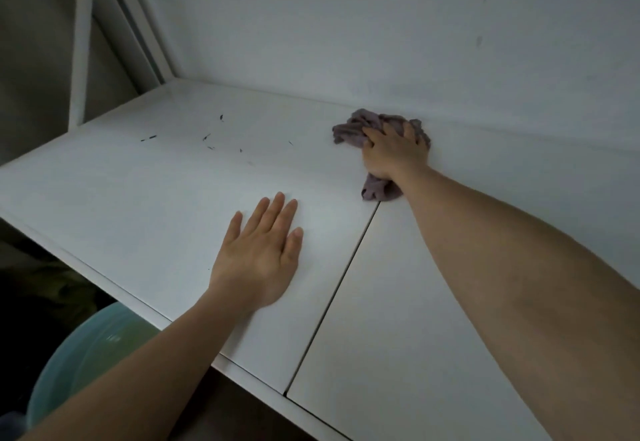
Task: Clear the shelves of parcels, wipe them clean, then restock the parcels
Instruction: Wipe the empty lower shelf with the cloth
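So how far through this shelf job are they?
Clearing looks done here: no parcels sit on the white shelf. Wiping is in hand: the right hand presses a purple cloth against the back edge, while the left hand rests flat on the board. Dark marks on the left part are not yet wiped. Restocking has not started; other shelves are out of view.

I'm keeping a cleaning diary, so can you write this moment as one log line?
step: wiping shelf | right hand: pressing purple cloth by back wall | left hand: flat on shelf | dark marks: left | parcels: none visible
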The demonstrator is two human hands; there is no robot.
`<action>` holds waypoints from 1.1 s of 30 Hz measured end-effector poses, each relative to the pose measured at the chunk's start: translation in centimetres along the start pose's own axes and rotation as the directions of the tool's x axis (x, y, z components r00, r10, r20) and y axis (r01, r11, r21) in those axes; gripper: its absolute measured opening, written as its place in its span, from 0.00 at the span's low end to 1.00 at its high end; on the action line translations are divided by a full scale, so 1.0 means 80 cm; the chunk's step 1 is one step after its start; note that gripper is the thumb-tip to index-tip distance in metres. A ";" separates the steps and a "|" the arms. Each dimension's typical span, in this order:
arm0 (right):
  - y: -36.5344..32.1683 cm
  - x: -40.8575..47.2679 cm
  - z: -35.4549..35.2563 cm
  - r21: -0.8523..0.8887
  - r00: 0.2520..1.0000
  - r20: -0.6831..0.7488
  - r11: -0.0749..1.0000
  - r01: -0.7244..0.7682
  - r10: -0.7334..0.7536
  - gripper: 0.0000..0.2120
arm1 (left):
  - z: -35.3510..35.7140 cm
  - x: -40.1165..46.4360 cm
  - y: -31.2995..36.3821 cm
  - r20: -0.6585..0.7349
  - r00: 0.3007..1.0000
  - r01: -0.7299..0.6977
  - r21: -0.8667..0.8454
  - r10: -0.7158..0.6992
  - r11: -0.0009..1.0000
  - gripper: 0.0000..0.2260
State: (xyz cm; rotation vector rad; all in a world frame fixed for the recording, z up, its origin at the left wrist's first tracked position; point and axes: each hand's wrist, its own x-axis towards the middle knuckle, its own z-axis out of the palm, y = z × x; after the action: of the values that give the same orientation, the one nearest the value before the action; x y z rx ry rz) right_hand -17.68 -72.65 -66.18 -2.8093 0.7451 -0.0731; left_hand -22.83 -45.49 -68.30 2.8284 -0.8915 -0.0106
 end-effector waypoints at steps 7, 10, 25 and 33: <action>0.064 -0.010 -0.015 0.019 0.990 -0.032 0.990 -0.138 0.138 0.24 | -0.001 0.001 -0.001 0.032 0.999 0.020 -0.006 -0.019 1.000 0.24; 0.099 -0.033 -0.023 0.008 0.981 -0.034 0.982 -0.189 0.189 0.24 | 0.001 0.003 -0.003 0.035 0.999 0.023 0.000 -0.023 1.000 0.24; 0.205 -0.264 -0.045 0.015 0.910 -0.055 0.911 -0.411 0.411 0.24 | -0.004 0.001 0.002 0.061 0.998 0.008 -0.024 -0.007 1.000 0.25; 0.062 -0.341 -0.013 0.058 0.900 -0.061 0.902 -0.428 0.431 0.24 | -0.043 -0.012 -0.031 -0.040 0.997 -0.080 -0.582 0.070 0.809 0.20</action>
State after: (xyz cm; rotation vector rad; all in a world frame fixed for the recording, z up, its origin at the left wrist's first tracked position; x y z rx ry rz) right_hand -43.93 -63.56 -66.04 -2.5430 1.3448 -0.1136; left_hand -22.03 -42.40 -65.37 2.2117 -0.8197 -0.2143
